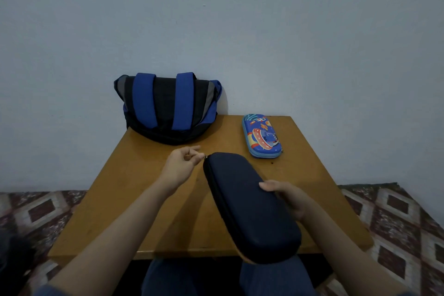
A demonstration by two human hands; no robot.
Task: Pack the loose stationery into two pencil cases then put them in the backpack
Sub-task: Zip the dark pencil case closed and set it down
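Head view: dark pencil case (249, 204) mid-table, long axis running 11 to 5 o'clock, near end past front edge of table (115, 199), over lap. Right hand (286, 197) grips its 3 o'clock side, thumb on lid. Left hand (181, 166) pinches zipper pull (205, 156) at case's 11 o'clock tip. Lid looks closed. Cartoon pencil case (260, 136) flat at 1 o'clock, closed, apart from hands. Backpack (168, 108) at 11 o'clock against wall (288, 31), straps facing camera. Patterned rug (396, 223) beside table.

My left hand (181, 163): at the far end of the navy pencil case (247, 206), fingers curled, thumb and forefinger pinching its zip pull (205, 156).
My right hand (289, 197): gripping the case's right edge, thumb across its lid.
My forearms: both stretched forward.
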